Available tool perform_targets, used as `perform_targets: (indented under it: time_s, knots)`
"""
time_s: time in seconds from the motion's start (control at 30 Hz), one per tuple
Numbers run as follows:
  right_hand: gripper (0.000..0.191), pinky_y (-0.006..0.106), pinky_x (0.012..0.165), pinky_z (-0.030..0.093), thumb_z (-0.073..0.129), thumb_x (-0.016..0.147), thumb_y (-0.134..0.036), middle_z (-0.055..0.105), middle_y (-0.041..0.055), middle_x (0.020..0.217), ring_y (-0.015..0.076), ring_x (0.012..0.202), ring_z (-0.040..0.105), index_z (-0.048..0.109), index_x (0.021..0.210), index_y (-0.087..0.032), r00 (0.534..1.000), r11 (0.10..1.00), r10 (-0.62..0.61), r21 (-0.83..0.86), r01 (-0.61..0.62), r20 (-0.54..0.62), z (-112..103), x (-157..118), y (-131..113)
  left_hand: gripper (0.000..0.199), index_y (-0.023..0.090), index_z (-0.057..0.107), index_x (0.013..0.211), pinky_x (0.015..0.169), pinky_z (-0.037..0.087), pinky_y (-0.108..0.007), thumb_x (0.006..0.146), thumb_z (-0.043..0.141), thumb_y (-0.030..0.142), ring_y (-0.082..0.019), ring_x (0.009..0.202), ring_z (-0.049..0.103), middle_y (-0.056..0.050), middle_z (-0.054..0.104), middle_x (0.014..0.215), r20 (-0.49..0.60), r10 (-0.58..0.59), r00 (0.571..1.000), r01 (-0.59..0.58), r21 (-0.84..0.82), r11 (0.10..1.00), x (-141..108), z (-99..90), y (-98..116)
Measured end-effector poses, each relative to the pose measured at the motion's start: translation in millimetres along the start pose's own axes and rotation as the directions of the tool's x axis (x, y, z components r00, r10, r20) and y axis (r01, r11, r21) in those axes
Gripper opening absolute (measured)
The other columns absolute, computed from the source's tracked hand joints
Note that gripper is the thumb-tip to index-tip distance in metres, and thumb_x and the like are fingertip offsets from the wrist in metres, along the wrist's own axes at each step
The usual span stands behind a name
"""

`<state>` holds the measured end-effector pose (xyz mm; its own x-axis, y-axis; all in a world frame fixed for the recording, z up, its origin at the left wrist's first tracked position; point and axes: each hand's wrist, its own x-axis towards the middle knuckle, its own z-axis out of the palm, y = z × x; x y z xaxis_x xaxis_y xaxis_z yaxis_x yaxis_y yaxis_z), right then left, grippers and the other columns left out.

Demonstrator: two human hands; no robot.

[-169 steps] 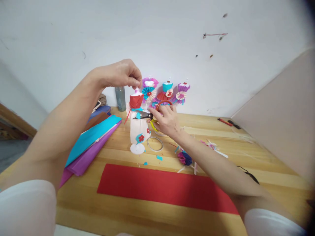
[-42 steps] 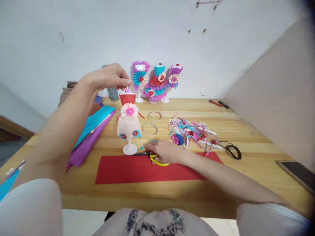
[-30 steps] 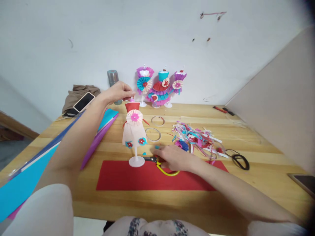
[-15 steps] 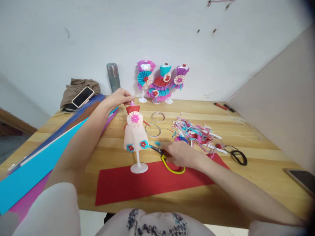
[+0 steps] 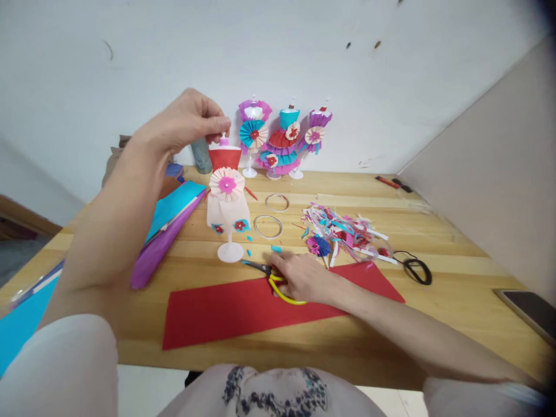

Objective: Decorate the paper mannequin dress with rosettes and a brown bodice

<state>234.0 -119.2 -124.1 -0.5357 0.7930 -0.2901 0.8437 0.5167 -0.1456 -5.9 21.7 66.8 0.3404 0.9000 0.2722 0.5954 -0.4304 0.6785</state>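
My left hand (image 5: 197, 119) pinches the top knob of a small dress form (image 5: 227, 185), which wears a red bodice, a pale pleated rosette with a pink flower, and a pale skirt with red and blue flowers. The form hangs upright, its white round base above the table. My right hand (image 5: 299, 277) is closed on yellow-handled scissors (image 5: 284, 292), whose dark blades point left, just below the base. Beneath the scissors and hand lies a red paper sheet (image 5: 243, 315). Small blue scraps (image 5: 276, 248) sit near the blades.
Three dressed forms (image 5: 284, 139) stand by the wall, right of a bottle (image 5: 202, 156). Two tape rings (image 5: 268, 226) lie mid-table, with a heap of paper scraps (image 5: 347, 231) to their right. Coloured sheets (image 5: 163, 237) lie left; a black cord (image 5: 417, 271) and a phone (image 5: 527, 310) lie right.
My left hand has lifted the dress form up and slightly left, off the red sheet. My right hand and the scissors have shifted a little left.
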Motion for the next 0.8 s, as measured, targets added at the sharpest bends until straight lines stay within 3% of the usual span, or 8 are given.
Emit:
perform_targets:
  time_s: [0.2, 0.33, 0.43, 0.57, 0.67, 0.8]
  knots:
    - [0.042, 0.030, 0.067, 0.042, 0.052, 0.088, -0.030, 0.073, 0.0155, 0.112, 0.0287, 0.096, 0.071, 0.056, 0.127, -0.016, 0.980, 0.983, 0.185, 0.026, -0.183, -0.075, -9, 20, 9, 0.013, 0.019, 0.066, 0.067, 0.072, 0.043, -0.035, 0.074, 0.060, 0.027, -0.017, 0.071, 0.056, -0.001, 0.059, 0.065, -0.090, 0.094, 0.991, -0.081, 0.142, 0.987, 0, -15.9, 22]
    - [0.043, 0.030, 0.067, 0.041, 0.053, 0.088, -0.032, 0.075, 0.0128, 0.101, 0.0274, 0.091, 0.071, 0.058, 0.128, -0.017, 0.967, 0.967, 0.242, 0.097, -0.234, -0.081, -14, 15, 18, 0.014, 0.015, 0.067, 0.070, 0.075, 0.041, -0.035, 0.076, 0.058, 0.025, -0.016, 0.073, 0.058, 0.000, 0.056, 0.064, -0.103, 0.092, 0.990, -0.064, 0.249, 0.966, 5, -19.0, 22]
    - [0.040, 0.028, 0.064, 0.038, 0.056, 0.087, -0.034, 0.075, 0.0094, 0.096, 0.0242, 0.085, 0.070, 0.060, 0.124, -0.018, 0.983, 0.975, 0.162, 0.168, -0.146, -0.088, -10, 5, 22, 0.014, 0.014, 0.066, 0.069, 0.073, 0.040, -0.035, 0.077, 0.061, 0.024, -0.013, 0.067, 0.051, -0.001, 0.057, 0.064, -0.054, 0.116, 0.992, -0.101, 0.225, 0.969, 12, -17.6, 12]
    - [0.025, 0.027, 0.060, 0.033, 0.059, 0.081, -0.026, 0.073, 0.0095, 0.095, 0.0208, 0.078, 0.066, 0.065, 0.103, -0.016, 0.999, 0.993, 0.018, 0.121, -0.014, -0.029, -3, -6, 23, 0.015, 0.013, 0.067, 0.068, 0.069, 0.040, -0.034, 0.077, 0.062, 0.023, -0.014, 0.065, 0.051, -0.004, 0.058, 0.064, 0.002, 0.115, 0.993, -0.113, 0.181, 0.977, 28, -10.4, -9]
    - [0.037, 0.028, 0.064, 0.037, 0.062, 0.078, -0.025, 0.071, 0.0107, 0.107, 0.0231, 0.085, 0.067, 0.063, 0.114, -0.017, 1.000, 0.994, -0.018, 0.105, 0.018, -0.003, -4, -11, 20, 0.015, 0.015, 0.069, 0.069, 0.069, 0.041, -0.032, 0.075, 0.062, 0.027, -0.017, 0.069, 0.056, -0.004, 0.061, 0.067, 0.041, 0.096, 0.995, -0.102, 0.192, 0.976, 34, -3.0, -16]
    - [0.043, 0.029, 0.073, 0.042, 0.062, 0.081, -0.025, 0.068, 0.0121, 0.114, 0.0243, 0.094, 0.067, 0.061, 0.124, -0.018, 1.000, 0.994, -0.012, 0.112, 0.013, -0.008, -8, -11, 17, 0.017, 0.015, 0.069, 0.071, 0.067, 0.040, -0.029, 0.074, 0.063, 0.030, -0.018, 0.074, 0.058, -0.003, 0.063, 0.070, 0.056, 0.111, 0.992, -0.121, 0.227, 0.966, 30, 4.4, -11]
